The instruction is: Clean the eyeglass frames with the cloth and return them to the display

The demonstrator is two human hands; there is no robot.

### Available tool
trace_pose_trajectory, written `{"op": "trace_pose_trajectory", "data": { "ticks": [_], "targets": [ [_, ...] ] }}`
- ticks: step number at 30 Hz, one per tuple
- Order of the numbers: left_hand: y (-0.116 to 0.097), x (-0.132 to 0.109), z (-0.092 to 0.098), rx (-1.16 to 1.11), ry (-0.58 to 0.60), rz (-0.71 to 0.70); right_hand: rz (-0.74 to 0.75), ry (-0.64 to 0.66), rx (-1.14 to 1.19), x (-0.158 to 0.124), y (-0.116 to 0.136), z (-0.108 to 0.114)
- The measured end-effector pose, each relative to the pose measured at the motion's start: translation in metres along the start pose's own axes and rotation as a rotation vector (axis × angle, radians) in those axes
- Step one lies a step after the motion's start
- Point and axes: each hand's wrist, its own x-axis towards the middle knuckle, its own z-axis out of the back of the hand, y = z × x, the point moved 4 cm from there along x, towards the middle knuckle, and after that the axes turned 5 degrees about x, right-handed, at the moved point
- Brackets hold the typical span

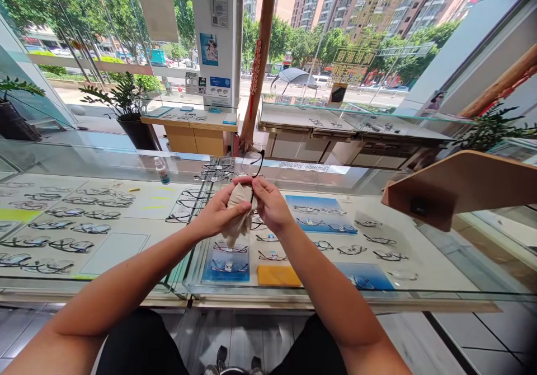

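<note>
A pale beige cloth (237,221) is bunched in my left hand (218,210), its loose end hanging below the fingers. My right hand (273,206) pinches a pair of dark-framed eyeglasses (262,165), and one part of the frame sticks up above the fingertips. Both hands meet over the glass counter, and the cloth presses against the eyeglasses between them. Fingers and cloth hide most of the frame, so I cannot tell which part is covered.
Under the glass countertop (260,296) lie rows of eyeglasses (69,244) and an orange case (279,276). A small spray bottle (161,170) stands at the counter's left back. At right, a brown board (465,184) juts over the counter. Beyond are more display cabinets (201,134) and a wooden pole (260,56).
</note>
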Motion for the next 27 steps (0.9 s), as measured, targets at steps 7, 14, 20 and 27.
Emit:
{"op": "trace_pose_trajectory", "data": {
  "ticks": [7,14,20,27],
  "targets": [
    [-0.006,-0.001,0.007,0.171,-0.238,-0.033,0.093,0.12,-0.186,-0.006,0.002,-0.01],
    [-0.003,0.002,0.013,0.109,-0.26,-0.01,0.131,0.14,-0.315,-0.009,0.004,-0.014],
    [-0.007,0.004,0.015,0.134,-0.083,-0.03,0.044,0.106,-0.085,-0.005,0.005,-0.006],
    [-0.012,0.002,0.007,0.167,0.065,-0.029,-0.06,-0.004,0.058,0.001,0.007,0.003]
  ]
}}
